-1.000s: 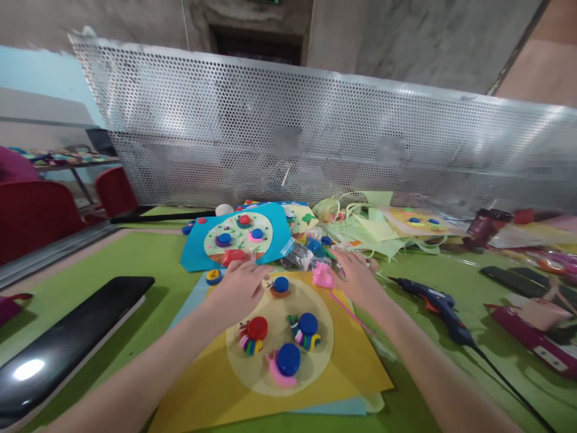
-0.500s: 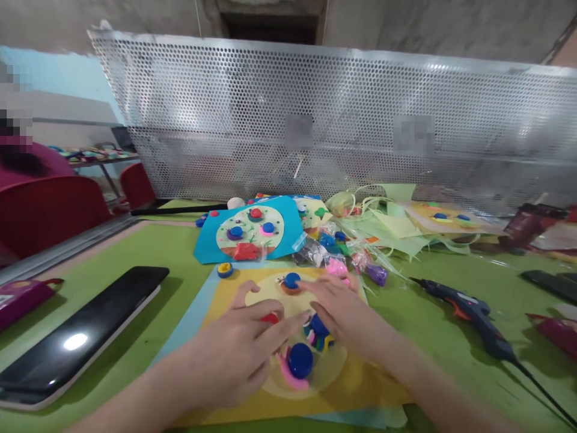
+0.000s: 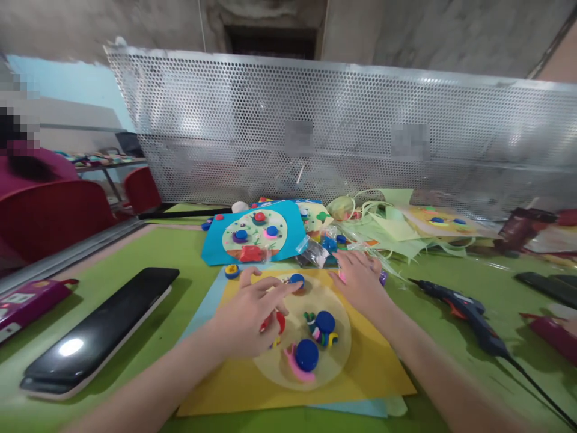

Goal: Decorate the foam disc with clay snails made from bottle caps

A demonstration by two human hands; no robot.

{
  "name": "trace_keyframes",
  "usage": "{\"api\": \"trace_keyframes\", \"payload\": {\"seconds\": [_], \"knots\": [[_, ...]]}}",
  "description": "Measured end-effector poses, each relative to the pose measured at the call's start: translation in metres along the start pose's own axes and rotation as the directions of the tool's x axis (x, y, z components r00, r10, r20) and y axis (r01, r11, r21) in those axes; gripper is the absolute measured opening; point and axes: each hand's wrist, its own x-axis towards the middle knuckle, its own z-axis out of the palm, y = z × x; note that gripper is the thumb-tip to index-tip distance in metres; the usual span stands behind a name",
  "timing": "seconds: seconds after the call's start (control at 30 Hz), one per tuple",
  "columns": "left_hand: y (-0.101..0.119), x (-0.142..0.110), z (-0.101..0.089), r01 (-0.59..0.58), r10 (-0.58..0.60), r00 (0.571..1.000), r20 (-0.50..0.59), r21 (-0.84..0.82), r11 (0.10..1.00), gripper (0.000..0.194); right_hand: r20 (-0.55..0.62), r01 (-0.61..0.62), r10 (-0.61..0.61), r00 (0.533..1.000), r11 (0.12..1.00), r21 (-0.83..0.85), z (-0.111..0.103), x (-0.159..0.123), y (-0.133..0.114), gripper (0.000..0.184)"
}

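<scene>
Centrally placed yellow sheet [image 3: 376, 367]: flat on the green table [image 3: 139, 249], over a light blue sheet [image 3: 211, 310], with a pale circle [image 3: 341, 304] on it.
Snail shapes: four in the circle; a small blue cap [image 3: 296, 278] near its far edge, a red cap [image 3: 282, 322] toward its left edge, partly hidden, a dark blue cap [image 3: 325, 321] toward its right edge, and a blue cap with pink clay [image 3: 307, 355] near its near edge.
Left hand [image 3: 252, 310]: fingers spread, gripping nothing visible, index fingertip at the small blue cap.
Right hand [image 3: 360, 279]: fingers bent at the sheet's far right corner, over something pink [image 3: 342, 275]; whether they grip it cannot be told.
Beyond the sheet: a turquoise card [image 3: 215, 243] with more snail shapes.
Right of the sheet: a glue gun [image 3: 475, 320].
Left of the sheet: a black case [image 3: 101, 328].
</scene>
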Motion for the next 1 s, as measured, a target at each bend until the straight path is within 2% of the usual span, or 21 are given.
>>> {"api": "trace_keyframes", "payload": {"seconds": [0.2, 0.37, 0.5, 0.67, 0.83, 1.0], "knots": [[-0.01, 0.005, -0.004, 0.096, -0.096, 0.995, 0.007, 0.028, 0.995, 0.052, 0.036, 0.028, -0.028, 0.999, 0.999, -0.018, 0.003, 0.025, -0.017, 0.049], [-0.017, 0.005, -0.006, 0.181, -0.176, 0.981, -0.078, 0.069, 0.981, 0.051, 0.005, 0.014, -0.014, 1.0, 1.0, 0.019, 0.003, 0.036, -0.021, 0.048], [-0.02, 0.008, -0.001, 0.276, -0.262, 0.951, -0.162, 0.069, 0.959, 0.037, -0.018, 0.037, -0.035, 0.999, 0.99, 0.133, 0.002, 0.033, -0.016, 0.043], [-0.021, 0.01, 0.004, 0.346, -0.333, 0.914, -0.233, 0.02, 0.938, 0.027, -0.026, 0.17, -0.17, 0.985, 0.934, 0.316, -0.012, 0.025, -0.016, 0.021], [-0.021, 0.01, 0.003, 0.338, -0.34, 0.899, -0.274, -0.059, 0.939, 0.022, -0.042, 0.275, -0.286, 0.957, 0.853, 0.443, -0.034, 0.009, -0.031, 0.015], [-0.019, 0.01, 0.002, 0.331, -0.367, 0.877, -0.31, -0.163, 0.93, 0.015, -0.034, 0.311, -0.341, 0.939, 0.805, 0.505, -0.041, 0.002, -0.04, 0.013]]}}
